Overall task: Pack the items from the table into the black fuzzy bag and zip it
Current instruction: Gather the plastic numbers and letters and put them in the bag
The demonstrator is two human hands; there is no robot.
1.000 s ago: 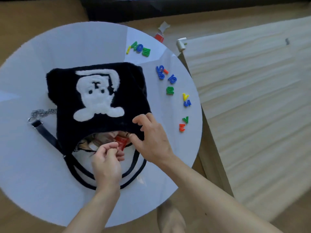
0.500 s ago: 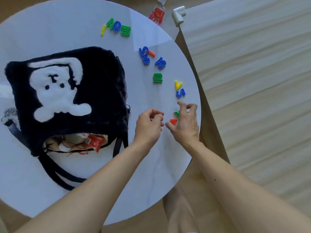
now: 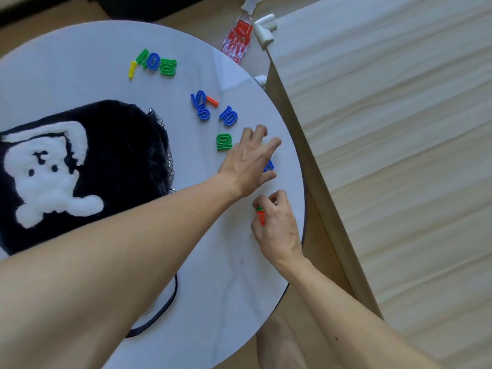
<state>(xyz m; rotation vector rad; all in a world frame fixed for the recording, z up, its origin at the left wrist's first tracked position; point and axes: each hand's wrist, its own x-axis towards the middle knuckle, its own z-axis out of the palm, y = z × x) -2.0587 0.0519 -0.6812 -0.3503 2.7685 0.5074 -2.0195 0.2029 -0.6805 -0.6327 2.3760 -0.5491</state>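
Because the small plastic letter pieces lay scattered along the far right arc of the round white table (image 3: 80, 75), we had both arms stretched out to that side, away from the black fuzzy bag with the white bear patch (image 3: 119, 155), which sat flat on the left part of the table with its chain (image 3: 169, 161) trailing down its right edge. Our right hand (image 3: 274, 222) was curled shut on a red piece and a green piece (image 3: 261, 215), pinched between thumb and fingertips near the table's rim, presumably so that several could be carried to the bag in one trip. Our left hand (image 3: 251, 161) was spread open, palm down, reaching over a blue piece (image 3: 269, 166) that peeked out beneath the fingers, with a green block piece (image 3: 224, 141) just beside it; it gripped nothing that we could see. Farther off, a pair of blue pieces with a thin orange bar (image 3: 205, 103) and another blue piece (image 3: 228, 115) waited, and a group of yellow, green and blue pieces (image 3: 154, 63) lay well apart near the far edge. We could not see the bag's opening, since our left forearm crossed over it. By our judgement the packing was only partly done, with most pieces left to gather and the zip not yet closed.
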